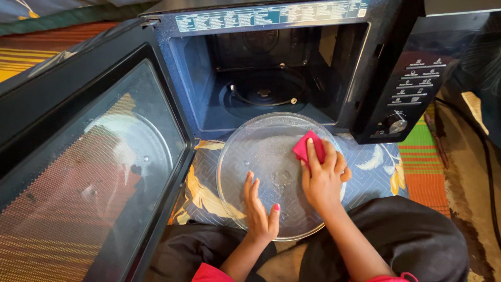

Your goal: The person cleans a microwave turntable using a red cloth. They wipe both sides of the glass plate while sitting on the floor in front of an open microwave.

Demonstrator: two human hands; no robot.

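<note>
A round clear glass turntable plate [255, 151] lies in front of an open black microwave [271, 73]. My right hand [322, 175] presses a small pink cloth [308, 146] against the plate's upper right part. My left hand [259, 209] lies flat on the plate's lower part, fingers together, holding it down. The plate's surface looks wet and smeared.
The microwave door [88, 167] hangs open to the left and mirrors the plate. Inside the cavity sits the roller ring [266, 94]. The control panel with a knob [397, 124] is on the right. A patterned blue mat [376, 167] lies underneath. A black cable [488, 156] runs at right.
</note>
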